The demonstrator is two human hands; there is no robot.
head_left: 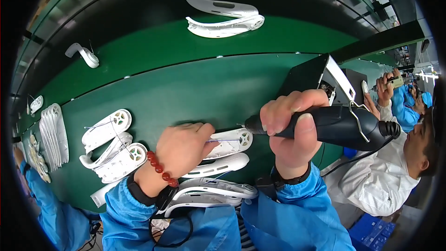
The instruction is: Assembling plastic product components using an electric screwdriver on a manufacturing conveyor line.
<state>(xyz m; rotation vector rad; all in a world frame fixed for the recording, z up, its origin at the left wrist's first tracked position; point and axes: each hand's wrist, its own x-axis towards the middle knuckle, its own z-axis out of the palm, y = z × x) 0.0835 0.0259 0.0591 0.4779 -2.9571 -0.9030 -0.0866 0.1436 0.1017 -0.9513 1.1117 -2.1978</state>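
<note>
My right hand (297,130) is wrapped round a black electric screwdriver (341,124) held sideways, its tip pointing left. The tip is close to the round end of a white plastic shell (232,142); whether it touches cannot be told. My left hand (183,145) lies over the left part of that shell, thumb and fingers closed on it, a thin dark wire running along the inside. Below the shell lies a white curved cover (220,165) with a slot. Nearer me are several more white curved parts (204,194) at the table's edge.
Left on the green table (153,90) lie wired white shells (109,128) and a stack of white covers (54,135). A black box (304,76) stands at right. Beyond, white parts (225,16) rest on a green belt (153,37). Co-workers sit on both sides.
</note>
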